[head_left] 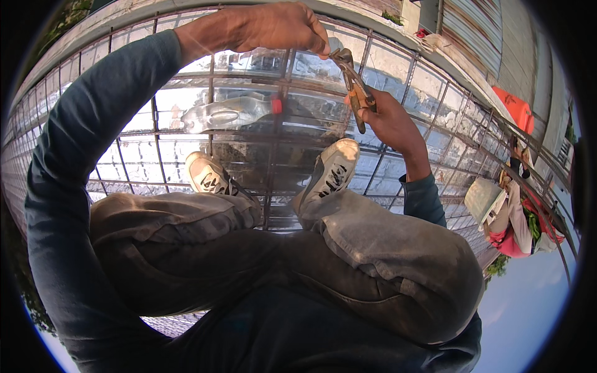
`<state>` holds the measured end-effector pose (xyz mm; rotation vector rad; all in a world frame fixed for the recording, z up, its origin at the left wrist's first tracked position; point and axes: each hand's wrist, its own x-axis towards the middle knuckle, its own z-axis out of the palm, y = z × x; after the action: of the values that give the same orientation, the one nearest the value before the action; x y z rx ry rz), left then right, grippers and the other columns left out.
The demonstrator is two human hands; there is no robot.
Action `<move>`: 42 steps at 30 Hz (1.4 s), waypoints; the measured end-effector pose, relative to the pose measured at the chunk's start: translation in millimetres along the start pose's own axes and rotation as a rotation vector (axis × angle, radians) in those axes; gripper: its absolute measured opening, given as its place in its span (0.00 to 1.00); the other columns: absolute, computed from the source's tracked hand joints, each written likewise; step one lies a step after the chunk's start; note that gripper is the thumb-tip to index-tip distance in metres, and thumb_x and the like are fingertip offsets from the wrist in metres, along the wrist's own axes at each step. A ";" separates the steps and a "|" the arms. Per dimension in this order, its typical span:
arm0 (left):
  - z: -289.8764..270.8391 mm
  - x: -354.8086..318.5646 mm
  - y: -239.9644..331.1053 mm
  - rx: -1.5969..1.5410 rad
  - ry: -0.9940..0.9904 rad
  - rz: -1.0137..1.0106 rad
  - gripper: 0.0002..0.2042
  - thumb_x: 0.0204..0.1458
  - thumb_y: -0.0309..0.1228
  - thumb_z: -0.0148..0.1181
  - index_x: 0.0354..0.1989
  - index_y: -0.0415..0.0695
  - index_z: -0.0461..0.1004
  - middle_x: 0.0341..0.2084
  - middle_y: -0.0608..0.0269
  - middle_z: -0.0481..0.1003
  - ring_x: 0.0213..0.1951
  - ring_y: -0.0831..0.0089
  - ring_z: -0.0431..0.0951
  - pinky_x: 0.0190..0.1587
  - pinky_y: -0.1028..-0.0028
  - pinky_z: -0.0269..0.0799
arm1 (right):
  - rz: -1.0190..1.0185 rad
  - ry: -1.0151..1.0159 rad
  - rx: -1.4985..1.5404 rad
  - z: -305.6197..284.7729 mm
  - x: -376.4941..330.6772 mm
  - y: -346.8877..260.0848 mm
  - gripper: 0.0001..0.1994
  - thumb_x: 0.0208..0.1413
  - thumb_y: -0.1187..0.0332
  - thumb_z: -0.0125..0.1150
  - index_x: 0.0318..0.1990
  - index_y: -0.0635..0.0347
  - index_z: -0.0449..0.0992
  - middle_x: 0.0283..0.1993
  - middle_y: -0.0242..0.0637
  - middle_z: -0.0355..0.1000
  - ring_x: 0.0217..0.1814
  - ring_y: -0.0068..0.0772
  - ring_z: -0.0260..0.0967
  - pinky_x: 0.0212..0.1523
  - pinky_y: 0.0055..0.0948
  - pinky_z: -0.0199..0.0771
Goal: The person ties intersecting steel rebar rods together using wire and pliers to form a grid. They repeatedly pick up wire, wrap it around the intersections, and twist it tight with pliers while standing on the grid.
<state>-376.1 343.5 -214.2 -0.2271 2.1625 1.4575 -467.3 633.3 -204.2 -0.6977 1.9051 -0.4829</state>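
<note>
My right hand is wrapped round the handles of rusty end-cutting pincers, whose head points up and away from me. Close to that head, at the far side, my left hand is closed with its fingertips pinched together; what they hold, if anything, is too small to make out. Beneath both hands spreads a grid of steel reinforcing bars. A clear plastic bottle with a red cap lies on its side, left of the pincers and beyond my shoes.
My two pale shoes stand on the grid, knees bent. At the right are an orange container and a bundle of cloth and bags beside long bars. A concrete ledge and corrugated sheet border the far side.
</note>
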 end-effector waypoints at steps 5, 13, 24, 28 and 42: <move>1.3 -1.5 -2.6 0.038 -0.018 -0.024 0.14 0.62 0.41 0.66 0.45 0.43 0.87 0.35 0.61 0.84 0.42 0.68 0.81 0.58 0.63 0.72 | -0.093 0.085 -0.139 15.9 10.3 32.7 0.18 0.64 0.73 0.53 0.61 0.63 0.75 0.42 0.46 0.75 0.46 0.39 0.73 0.52 0.38 0.71; 8.6 0.8 -0.9 0.070 -0.047 -0.044 0.18 0.58 0.41 0.61 0.46 0.41 0.86 0.42 0.51 0.84 0.45 0.60 0.80 0.55 0.59 0.72 | -0.260 0.196 -0.271 20.7 12.6 33.9 0.16 0.69 0.68 0.55 0.60 0.63 0.72 0.44 0.49 0.74 0.47 0.54 0.72 0.52 0.43 0.71; 14.4 1.9 -9.9 0.077 -0.068 -0.019 0.18 0.56 0.42 0.61 0.42 0.38 0.84 0.32 0.54 0.80 0.38 0.62 0.76 0.45 0.58 0.69 | -0.014 0.092 -0.211 22.0 4.3 -4.2 0.16 0.66 0.59 0.62 0.46 0.66 0.71 0.34 0.57 0.76 0.41 0.60 0.76 0.43 0.52 0.71; 16.1 -2.1 -4.7 0.062 -0.039 0.030 0.12 0.63 0.36 0.59 0.33 0.42 0.81 0.20 0.70 0.71 0.28 0.77 0.67 0.38 0.67 0.65 | -0.028 0.168 -0.241 26.5 6.1 -1.1 0.18 0.62 0.57 0.67 0.39 0.66 0.73 0.25 0.54 0.74 0.31 0.58 0.75 0.34 0.50 0.69; 35.7 -17.1 27.5 0.090 -0.041 0.152 0.14 0.68 0.36 0.59 0.32 0.41 0.81 0.20 0.68 0.72 0.27 0.76 0.70 0.38 0.66 0.70 | -0.081 0.359 -0.280 22.4 -11.2 27.2 0.09 0.56 0.70 0.65 0.39 0.63 0.73 0.26 0.55 0.75 0.30 0.65 0.74 0.32 0.53 0.73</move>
<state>-361.4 384.4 -193.5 -0.0010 2.2472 1.4284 -450.2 660.7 -222.3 -0.9206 2.3173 -0.4158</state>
